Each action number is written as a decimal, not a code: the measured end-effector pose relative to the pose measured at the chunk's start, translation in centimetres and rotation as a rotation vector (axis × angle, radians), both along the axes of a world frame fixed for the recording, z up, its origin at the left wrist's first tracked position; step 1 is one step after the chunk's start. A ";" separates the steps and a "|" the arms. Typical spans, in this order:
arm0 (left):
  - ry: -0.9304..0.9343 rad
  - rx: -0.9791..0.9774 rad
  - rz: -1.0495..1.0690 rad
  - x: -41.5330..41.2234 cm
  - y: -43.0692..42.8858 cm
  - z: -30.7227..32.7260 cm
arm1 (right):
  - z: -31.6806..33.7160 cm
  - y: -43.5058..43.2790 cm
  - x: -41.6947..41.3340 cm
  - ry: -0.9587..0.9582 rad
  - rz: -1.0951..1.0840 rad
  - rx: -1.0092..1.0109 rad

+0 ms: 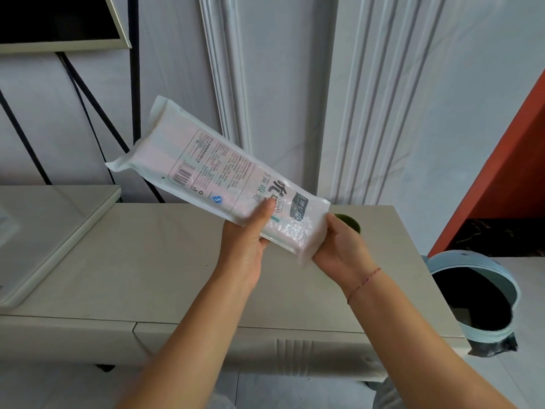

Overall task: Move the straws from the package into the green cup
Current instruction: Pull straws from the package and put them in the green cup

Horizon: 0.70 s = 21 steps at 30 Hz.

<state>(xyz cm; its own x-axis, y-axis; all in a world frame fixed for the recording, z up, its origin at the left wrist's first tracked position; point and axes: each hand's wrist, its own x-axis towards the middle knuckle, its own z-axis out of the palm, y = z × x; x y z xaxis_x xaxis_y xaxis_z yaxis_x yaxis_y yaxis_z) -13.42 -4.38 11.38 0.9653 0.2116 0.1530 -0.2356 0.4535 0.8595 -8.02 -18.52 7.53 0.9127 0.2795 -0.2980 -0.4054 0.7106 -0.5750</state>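
You hold the straw package (218, 175) above the tabletop (147, 261) — left hand (247, 240) and right hand (339, 249) fingers clamped on its near end — with the green cup (351, 223) near the tabletop's far right corner, mostly hidden behind your right hand.

Single head-worn wide-angle view, looking forward and down from above, close over the beige surface (165, 261), facing the white panelled wall (280, 84), edges bowed

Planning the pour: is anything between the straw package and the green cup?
Only the right hand, gripping the package with the left hand, hides most of the green cup behind; nothing else visible.
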 end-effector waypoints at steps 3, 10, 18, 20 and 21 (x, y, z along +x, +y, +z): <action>-0.015 -0.016 0.031 0.0 0.3 0.0 | -0.1 -0.3 0.1 0.048 0.006 -0.050; -0.019 0.103 0.010 0.0 -0.6 0.2 | -0.3 0.6 0.1 -0.015 0.089 0.046; 0.053 -0.064 0.080 0.8 1.5 -0.7 | -0.2 -0.2 -0.1 0.048 -0.036 -0.013; 0.095 -0.165 0.084 1.0 2.0 -1.4 | 0.1 -0.1 -0.3 0.031 -0.036 -0.036; 0.123 -0.221 0.090 1.0 2.3 -1.9 | 0.2 -0.1 -0.4 0.032 -0.038 -0.044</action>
<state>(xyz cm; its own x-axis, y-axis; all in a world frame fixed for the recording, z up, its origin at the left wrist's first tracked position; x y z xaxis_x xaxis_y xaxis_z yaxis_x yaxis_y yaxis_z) -12.40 -2.11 9.53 0.9494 0.3131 -0.0240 -0.1836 0.6155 0.7665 -8.44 -18.59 7.73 0.9121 0.2312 -0.3385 -0.3976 0.7000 -0.5932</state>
